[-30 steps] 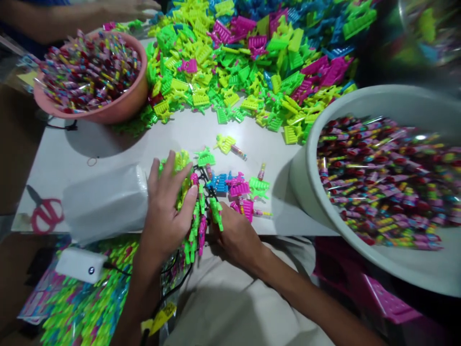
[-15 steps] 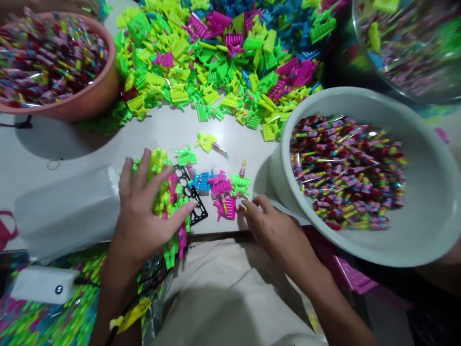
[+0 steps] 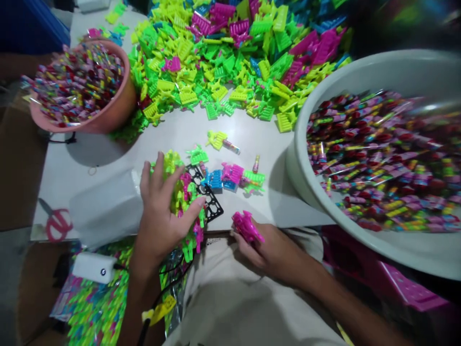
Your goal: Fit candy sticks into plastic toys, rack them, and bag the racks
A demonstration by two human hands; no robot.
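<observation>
My left hand [image 3: 162, 211] has its fingers spread apart and lies against a heap of yellow, green and pink plastic toy pieces [image 3: 192, 199]. Part of this heap is hidden by the palm. Beside it lies a black openwork frame [image 3: 215, 207]. Near the table's front edge, my right hand [image 3: 268, 247] is closed on a magenta plastic toy piece [image 3: 248, 227]. Farther in are a blue toy piece [image 3: 215, 179], another magenta one [image 3: 232, 172] and a green one [image 3: 256, 179]. A small candy-filled tube [image 3: 256, 163] touches or nearly touches the green piece.
A large pale basin [image 3: 300, 158] of candy tubes stands at the right, a pink basin [image 3: 130, 79] of them at the left. Loose toy pieces [image 3: 219, 67] are piled at the back. A plastic-wrapped packet [image 3: 106, 206], red-handled scissors [image 3: 57, 223] and a white power bank [image 3: 92, 267] are at left.
My right hand has picked up the magenta toy piece from the table and drawn it toward me. My left hand stays on the heap. The view has shifted.
</observation>
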